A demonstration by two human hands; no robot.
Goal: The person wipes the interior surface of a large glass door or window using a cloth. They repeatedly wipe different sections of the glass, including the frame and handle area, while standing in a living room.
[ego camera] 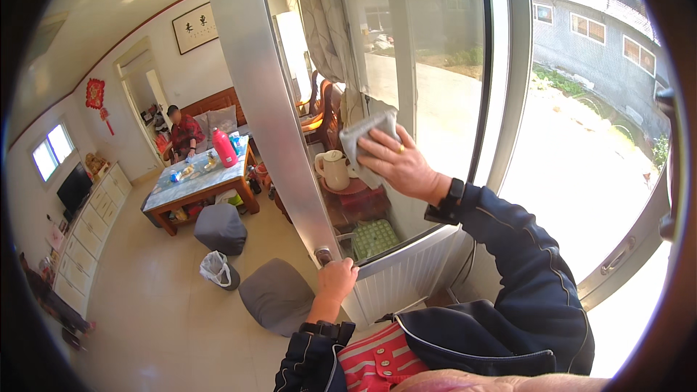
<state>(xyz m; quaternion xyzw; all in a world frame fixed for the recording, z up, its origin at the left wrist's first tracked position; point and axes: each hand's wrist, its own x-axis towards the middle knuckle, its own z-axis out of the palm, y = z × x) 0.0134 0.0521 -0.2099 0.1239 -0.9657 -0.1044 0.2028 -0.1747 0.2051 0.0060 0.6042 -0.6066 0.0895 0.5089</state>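
My right hand, with a ring on one finger, presses a folded grey cloth against the glass pane of a metal-framed door. Lower down, my left hand grips the door handle at the frame's edge; its fingers are partly hidden. Through the glass, a cream electric kettle stands on a round red tray, with a green patterned seat pad below it.
A grey-covered stool, a lined waste bin and another covered stool stand left of the door. Beyond, a person sits by a low table bearing a pink flask. A second person is at the far left.
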